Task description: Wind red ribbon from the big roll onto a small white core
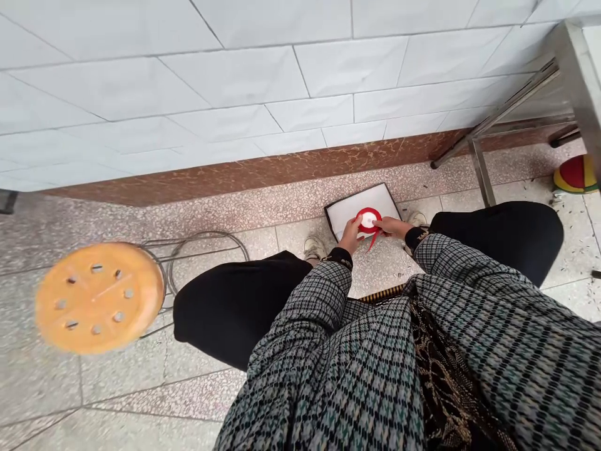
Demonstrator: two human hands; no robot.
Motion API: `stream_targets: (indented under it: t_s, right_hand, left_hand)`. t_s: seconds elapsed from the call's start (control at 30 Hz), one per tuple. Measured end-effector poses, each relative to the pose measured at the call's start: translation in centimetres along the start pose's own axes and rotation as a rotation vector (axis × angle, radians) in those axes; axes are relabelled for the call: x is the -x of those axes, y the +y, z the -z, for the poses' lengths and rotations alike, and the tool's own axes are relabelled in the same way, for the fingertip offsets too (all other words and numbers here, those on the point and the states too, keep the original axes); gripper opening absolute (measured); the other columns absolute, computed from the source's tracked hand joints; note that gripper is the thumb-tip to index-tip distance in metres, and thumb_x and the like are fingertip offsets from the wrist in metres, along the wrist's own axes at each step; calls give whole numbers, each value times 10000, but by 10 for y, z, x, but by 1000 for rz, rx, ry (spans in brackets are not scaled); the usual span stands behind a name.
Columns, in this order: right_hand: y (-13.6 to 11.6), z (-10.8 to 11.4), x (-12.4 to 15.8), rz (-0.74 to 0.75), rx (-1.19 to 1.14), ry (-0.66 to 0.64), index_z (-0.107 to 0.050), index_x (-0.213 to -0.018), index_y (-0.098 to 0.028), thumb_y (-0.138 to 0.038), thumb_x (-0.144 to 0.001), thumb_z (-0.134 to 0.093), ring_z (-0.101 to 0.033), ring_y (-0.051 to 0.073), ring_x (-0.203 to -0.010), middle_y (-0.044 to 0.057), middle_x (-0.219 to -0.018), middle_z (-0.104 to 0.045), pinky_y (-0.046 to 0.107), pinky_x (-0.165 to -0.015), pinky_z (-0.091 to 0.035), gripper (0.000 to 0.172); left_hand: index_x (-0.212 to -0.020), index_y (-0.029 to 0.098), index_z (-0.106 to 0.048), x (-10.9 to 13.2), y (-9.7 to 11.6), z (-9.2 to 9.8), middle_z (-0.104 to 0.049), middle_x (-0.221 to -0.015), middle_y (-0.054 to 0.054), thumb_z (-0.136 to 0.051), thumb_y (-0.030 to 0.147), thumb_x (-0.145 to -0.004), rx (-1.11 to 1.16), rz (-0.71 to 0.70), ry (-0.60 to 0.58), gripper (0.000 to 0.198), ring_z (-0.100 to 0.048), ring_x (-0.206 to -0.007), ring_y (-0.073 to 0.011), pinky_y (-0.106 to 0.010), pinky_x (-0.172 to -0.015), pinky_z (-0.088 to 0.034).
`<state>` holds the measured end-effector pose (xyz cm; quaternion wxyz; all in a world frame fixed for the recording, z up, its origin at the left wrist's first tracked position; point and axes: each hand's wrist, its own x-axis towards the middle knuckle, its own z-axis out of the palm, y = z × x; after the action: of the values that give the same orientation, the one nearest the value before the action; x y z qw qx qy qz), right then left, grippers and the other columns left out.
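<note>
A spool of red ribbon [369, 212] with a white centre is held between my two hands, above a white board with a dark edge [347, 203] on the floor. My left hand [351, 236] closes on the spool's left rim. At its right side, my right hand [393, 227] has its fingers pressed together by the spool. A loose red ribbon end [374, 240] hangs down from the spool near the right fingers. Whether those fingers pinch the ribbon or the spool's rim is too small to tell.
An orange round stool [99, 297] with metal legs stands on the left. A white tiled wall [235, 81] rises in front. Metal table legs [481, 172] stand at the right, with a red and yellow ball [575, 174] beyond. Small dark scraps litter the floor there.
</note>
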<state>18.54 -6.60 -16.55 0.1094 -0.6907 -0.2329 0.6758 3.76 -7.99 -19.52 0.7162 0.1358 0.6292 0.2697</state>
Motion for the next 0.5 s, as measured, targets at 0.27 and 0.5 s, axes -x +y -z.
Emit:
stream_targets:
  t_s: [0.27,0.5]
  right_hand:
    - [26,1,-59,-185,-9,-100,-597,-732,-141,-233,-1044,-601,-452,87,-418,-11,-499,-540,187,-484,-454,326]
    - [43,-8,-93,-199,-42,-42,-585,-873,-152,-313,-1101,-489,-519,102,-471,-12,-562,-562,224,-559,-556,295]
  left_hand:
    - [-1045,150,-628,-54,-36,7,-729,-946,-72,-811,245,-741,48,21,30,368,-683,-832,-167,-346,-822,-575]
    - [-1155,146,-584,-101,-64,3,-716,-1012,-81,-674,190,-846,28,-24,128,325,-696,-900,-163,-334,-870,-581]
